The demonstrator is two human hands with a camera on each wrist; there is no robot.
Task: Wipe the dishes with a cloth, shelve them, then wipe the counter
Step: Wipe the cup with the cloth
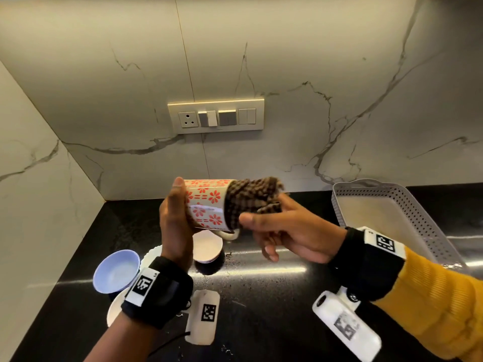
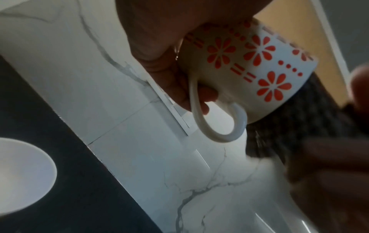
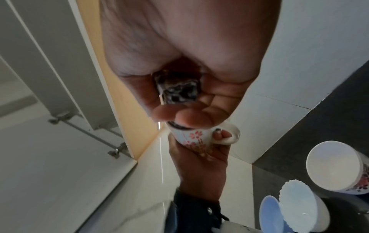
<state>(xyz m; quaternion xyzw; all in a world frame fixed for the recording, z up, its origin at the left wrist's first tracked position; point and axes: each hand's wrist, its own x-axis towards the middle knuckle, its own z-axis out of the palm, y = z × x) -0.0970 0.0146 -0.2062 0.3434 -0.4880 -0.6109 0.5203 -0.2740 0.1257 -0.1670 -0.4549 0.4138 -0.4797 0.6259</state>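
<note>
At the centre of the head view, above the black bench, the left hand grips the flowered mug on its side while the right hand pinches the checked cloth stuffed into its mouth. A hard twist could lever the mug loose onto the bowls below. No brand or readable writing shows; the wrist bands carry only square code patterns.
</note>
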